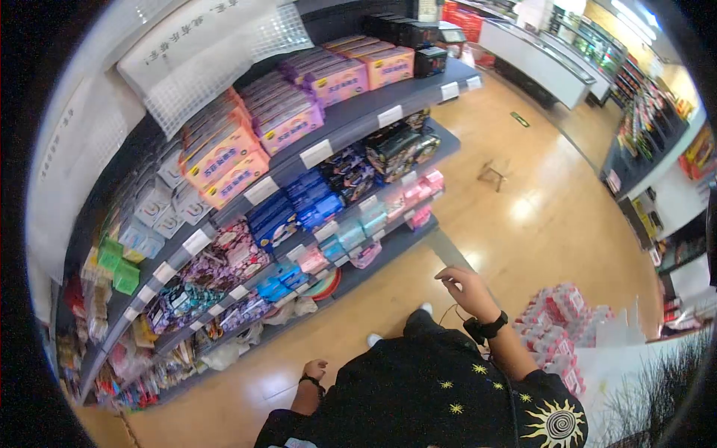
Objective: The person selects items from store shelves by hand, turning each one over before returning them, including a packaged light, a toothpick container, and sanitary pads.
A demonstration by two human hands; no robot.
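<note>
Black shirt (pixel 418 396) lies between the hands: right hand (pixel 463 290) loosely spread; left hand (pixel 315 369) curled, how tightly I cannot tell. Ahead of both, a pink packet (pixel 366 255) sits on the low shelf (pixel 403 243); red-and-white bundles (pixel 556 317) lie rightward.

The long, dark grey tiered shelf (pixel 358 112) carried boxy orange-and-pink packs (pixel 224 160) on its top tier, glossy deep-blue packs (pixel 272 218) beneath. Right of the shelf, wrapped bundles (pixel 556 305) were red-and-white, the smooth floor (pixel 538 246) tan.
</note>
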